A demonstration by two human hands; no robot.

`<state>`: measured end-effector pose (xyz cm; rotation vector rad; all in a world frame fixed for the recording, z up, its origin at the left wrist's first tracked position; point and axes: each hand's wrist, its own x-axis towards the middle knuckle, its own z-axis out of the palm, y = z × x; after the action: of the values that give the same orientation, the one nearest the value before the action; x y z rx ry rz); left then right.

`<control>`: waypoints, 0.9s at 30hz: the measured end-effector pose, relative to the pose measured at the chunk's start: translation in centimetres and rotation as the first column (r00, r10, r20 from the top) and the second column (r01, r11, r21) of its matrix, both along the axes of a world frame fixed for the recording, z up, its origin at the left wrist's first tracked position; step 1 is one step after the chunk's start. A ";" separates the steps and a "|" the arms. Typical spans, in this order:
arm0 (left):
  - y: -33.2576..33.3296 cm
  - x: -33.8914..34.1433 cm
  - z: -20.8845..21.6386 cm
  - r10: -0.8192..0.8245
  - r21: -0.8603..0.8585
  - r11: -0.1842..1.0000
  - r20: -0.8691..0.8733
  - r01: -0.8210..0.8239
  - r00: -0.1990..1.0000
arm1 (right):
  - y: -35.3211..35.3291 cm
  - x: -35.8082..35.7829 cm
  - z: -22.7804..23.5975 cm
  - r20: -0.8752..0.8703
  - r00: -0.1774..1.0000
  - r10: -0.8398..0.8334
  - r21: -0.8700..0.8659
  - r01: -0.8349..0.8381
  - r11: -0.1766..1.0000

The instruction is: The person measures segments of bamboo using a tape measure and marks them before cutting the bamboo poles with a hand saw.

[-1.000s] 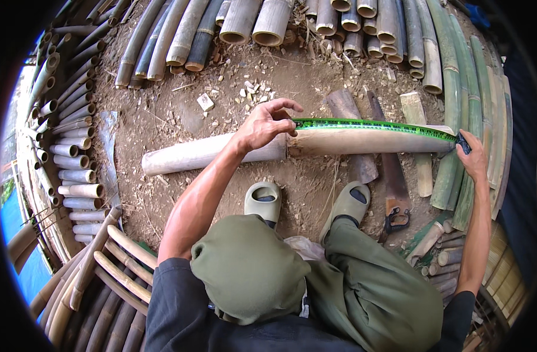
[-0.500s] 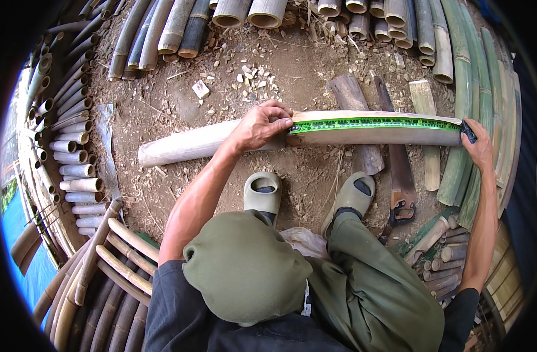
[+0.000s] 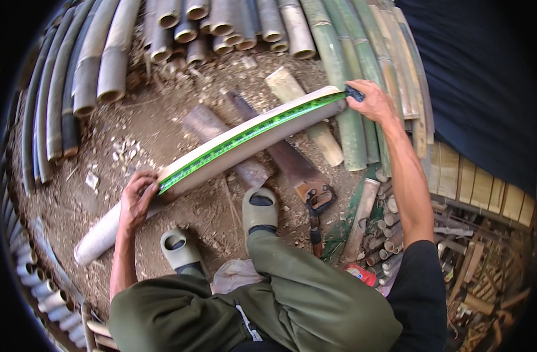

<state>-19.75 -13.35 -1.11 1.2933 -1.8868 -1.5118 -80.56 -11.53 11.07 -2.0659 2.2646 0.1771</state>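
A pale bamboo pole [image 3: 98, 234] lies aslant in front of me, a flattened light face along its upper right length. Stretched along that face is a bright green tape measure [image 3: 245, 136]. My left hand [image 3: 138, 196] pinches the tape's near-left end against the pole, fingers closed. At the pole's far right end, my right hand [image 3: 371, 101] is closed around the tape measure's black case [image 3: 354, 92]. Beneath the pole lie a brownish bamboo piece [image 3: 205, 124], a pale split piece [image 3: 286, 85] and a handsaw [image 3: 292, 164] with a wooden handle.
Stacked bamboo poles [image 3: 113, 64] line the far side, with green poles [image 3: 339, 53] at far right. Bamboo offcuts [image 3: 391, 234] lie beside my right leg. Wood chips [image 3: 126, 149] litter the dirt floor. My sandaled feet [image 3: 260, 214] stand close to the pole.
The view has swung to the right, so the pole now appears slanted and farther left. Both hands keep their holds at the two ends of the green tape.
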 end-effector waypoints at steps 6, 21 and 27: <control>-0.2 -0.5 -0.2 -0.005 0.015 1.000 -0.024 0.005 1.000 | 1.4 -3.3 -1.5 0.005 0.994 -0.105 -0.036 0.105 0.994; 0.2 -1.6 5.9 -0.088 -0.191 0.975 0.149 0.116 0.985 | 7.0 6.2 1.7 0.184 0.976 0.119 -0.077 -0.107 0.991; 2.2 -10.9 7.3 -0.536 -0.275 0.744 0.299 0.609 0.790 | 19.7 19.8 -2.5 0.607 0.744 -0.280 0.337 0.079 0.938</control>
<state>-30.69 -11.18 6.19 0.7377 -2.7271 -1.2120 -60.76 8.17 8.52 -1.4308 1.8411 -0.1880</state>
